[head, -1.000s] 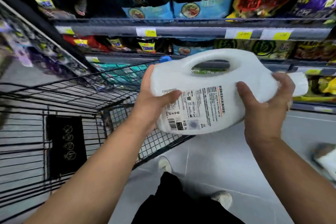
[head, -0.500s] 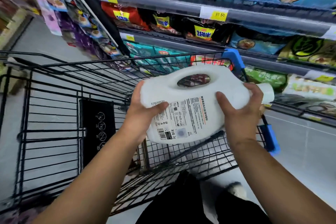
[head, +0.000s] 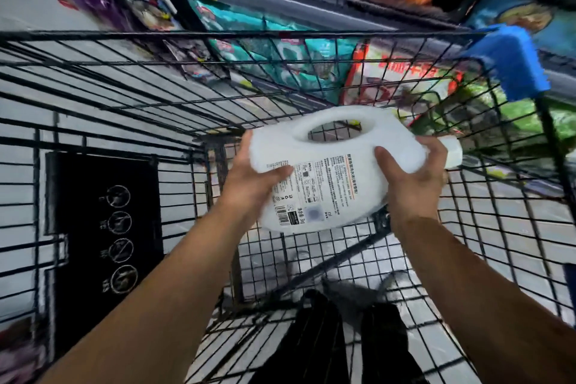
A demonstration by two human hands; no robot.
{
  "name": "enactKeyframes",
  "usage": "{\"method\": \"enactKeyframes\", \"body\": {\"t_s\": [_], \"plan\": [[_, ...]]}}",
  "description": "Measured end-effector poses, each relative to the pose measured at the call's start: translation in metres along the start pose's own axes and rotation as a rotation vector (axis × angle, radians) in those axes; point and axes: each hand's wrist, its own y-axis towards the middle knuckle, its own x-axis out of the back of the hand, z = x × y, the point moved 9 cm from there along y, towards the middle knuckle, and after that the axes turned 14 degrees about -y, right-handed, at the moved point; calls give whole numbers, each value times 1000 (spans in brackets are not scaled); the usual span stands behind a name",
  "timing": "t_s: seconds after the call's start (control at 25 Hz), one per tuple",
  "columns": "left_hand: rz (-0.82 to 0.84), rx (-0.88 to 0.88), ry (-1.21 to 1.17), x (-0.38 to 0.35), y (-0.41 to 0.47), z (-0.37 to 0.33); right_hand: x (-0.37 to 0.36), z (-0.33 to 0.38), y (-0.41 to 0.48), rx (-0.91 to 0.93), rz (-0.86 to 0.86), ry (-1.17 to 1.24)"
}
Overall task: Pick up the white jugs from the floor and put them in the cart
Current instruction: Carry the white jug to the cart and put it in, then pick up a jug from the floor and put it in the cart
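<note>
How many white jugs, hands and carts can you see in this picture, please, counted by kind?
white jug: 1
hands: 2 (left hand, right hand, both holding the jug)
cart: 1
Total: 4
</note>
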Motion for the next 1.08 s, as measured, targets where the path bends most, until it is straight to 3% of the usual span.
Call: {"method": "enactKeyframes", "body": {"t_s": [0.32, 0.6, 0.72, 0.84, 1.08], "plan": [[27, 63, 148, -24, 54, 39, -15, -65, 45, -134, -14, -22], [54, 39, 135, -30, 49, 47, -13, -66, 50, -143, 144, -124], [124, -119, 292, -54, 21, 16, 0, -54, 30, -92, 332, -210], [216, -290, 424, -99, -29, -29, 43, -14, 3, -10, 356, -165], [532, -552, 455, -226, -183, -99, 216, 103, -62, 262, 106, -50]]}}
